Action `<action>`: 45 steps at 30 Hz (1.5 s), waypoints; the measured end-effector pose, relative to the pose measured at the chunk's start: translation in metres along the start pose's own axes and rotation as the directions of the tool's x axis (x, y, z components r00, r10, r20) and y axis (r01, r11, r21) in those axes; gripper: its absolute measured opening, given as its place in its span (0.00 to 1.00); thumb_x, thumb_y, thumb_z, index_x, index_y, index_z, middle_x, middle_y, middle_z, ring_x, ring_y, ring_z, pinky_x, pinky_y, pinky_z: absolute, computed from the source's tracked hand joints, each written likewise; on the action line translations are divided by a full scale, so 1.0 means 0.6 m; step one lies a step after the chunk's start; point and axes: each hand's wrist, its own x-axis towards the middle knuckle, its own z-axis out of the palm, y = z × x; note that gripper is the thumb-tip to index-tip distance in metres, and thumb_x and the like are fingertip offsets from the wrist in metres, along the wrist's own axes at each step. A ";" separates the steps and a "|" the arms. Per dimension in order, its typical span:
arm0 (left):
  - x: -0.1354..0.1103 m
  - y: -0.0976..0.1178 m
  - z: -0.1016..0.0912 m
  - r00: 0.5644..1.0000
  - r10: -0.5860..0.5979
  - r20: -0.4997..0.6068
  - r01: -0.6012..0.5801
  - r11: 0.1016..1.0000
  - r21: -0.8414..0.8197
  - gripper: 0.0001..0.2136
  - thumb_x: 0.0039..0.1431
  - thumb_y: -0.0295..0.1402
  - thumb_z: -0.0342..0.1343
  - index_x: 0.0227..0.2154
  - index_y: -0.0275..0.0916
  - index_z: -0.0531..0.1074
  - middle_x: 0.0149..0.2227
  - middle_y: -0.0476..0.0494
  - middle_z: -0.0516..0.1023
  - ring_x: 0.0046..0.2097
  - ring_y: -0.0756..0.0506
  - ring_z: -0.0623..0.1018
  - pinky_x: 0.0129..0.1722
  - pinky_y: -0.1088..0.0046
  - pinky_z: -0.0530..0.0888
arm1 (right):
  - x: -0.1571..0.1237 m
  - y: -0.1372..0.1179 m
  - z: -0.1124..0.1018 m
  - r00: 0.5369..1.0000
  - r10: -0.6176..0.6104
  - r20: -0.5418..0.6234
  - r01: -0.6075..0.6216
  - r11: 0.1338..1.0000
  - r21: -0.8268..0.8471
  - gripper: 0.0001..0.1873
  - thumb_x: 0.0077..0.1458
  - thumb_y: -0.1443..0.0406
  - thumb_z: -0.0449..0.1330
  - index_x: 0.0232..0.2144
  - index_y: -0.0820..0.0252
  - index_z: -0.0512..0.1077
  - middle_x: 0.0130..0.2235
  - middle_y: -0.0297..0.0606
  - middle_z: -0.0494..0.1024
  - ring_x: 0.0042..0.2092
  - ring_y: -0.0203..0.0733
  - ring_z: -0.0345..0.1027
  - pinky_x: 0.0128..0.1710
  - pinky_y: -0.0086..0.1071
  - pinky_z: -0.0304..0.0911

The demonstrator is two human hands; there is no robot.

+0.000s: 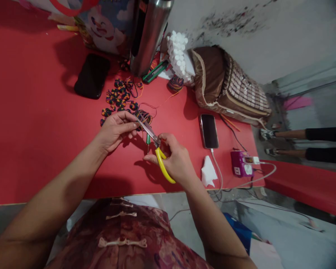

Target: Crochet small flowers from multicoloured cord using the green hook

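My right hand is closed round the yellow handles of a pair of scissors, whose steel blades point up and left. My left hand pinches a small multicoloured thread piece right at the blade tips, with loose threads trailing from it. A green-handled tool shows just under the scissors between the two hands. Both hands hover over the red table.
Several small multicoloured thread balls lie behind my left hand. Farther back are a black pouch, a steel flask, a green cutter, white foam and a brown cushion. A phone charges from a purple adapter; a tissue lies near the edge. Someone's legs show at right.
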 end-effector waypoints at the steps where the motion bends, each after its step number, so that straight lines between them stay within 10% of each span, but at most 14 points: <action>1: 0.000 0.000 -0.001 1.000 0.003 0.003 -0.003 1.000 -0.002 0.14 0.38 0.22 0.76 0.27 0.36 0.77 0.26 0.49 0.83 0.22 0.53 0.78 0.23 0.80 0.78 | 0.000 -0.001 0.000 1.000 0.001 -0.002 -0.001 1.000 -0.002 0.33 0.53 0.38 0.72 0.45 0.53 0.70 0.32 0.35 0.79 0.29 0.40 0.66 0.30 0.34 0.56; 16: 0.002 0.012 -0.001 0.997 -0.070 -0.024 0.068 0.994 -0.091 0.11 0.42 0.19 0.73 0.31 0.33 0.82 0.28 0.47 0.85 0.22 0.54 0.79 0.21 0.83 0.75 | -0.007 0.045 0.005 0.994 0.109 -0.028 -0.093 0.939 0.332 0.39 0.52 0.34 0.70 0.50 0.55 0.70 0.26 0.24 0.67 0.27 0.36 0.60 0.28 0.33 0.57; 24: 0.003 0.005 -0.002 0.997 0.032 -0.072 -0.035 0.998 -0.054 0.09 0.49 0.23 0.72 0.35 0.34 0.85 0.36 0.42 0.89 0.28 0.54 0.81 0.30 0.81 0.79 | -0.044 0.005 -0.020 0.963 0.021 0.269 -0.155 0.860 0.487 0.34 0.68 0.36 0.55 0.56 0.56 0.72 0.27 0.27 0.68 0.23 0.35 0.60 0.24 0.32 0.59; 45: -0.005 0.009 0.000 0.994 0.093 0.052 -0.087 0.992 -0.096 0.07 0.47 0.21 0.73 0.31 0.34 0.84 0.41 0.42 0.89 0.30 0.54 0.82 0.34 0.80 0.81 | -0.058 -0.005 -0.004 0.952 -0.012 0.306 -0.163 0.826 0.539 0.35 0.66 0.35 0.59 0.53 0.58 0.74 0.28 0.29 0.68 0.25 0.34 0.60 0.22 0.28 0.56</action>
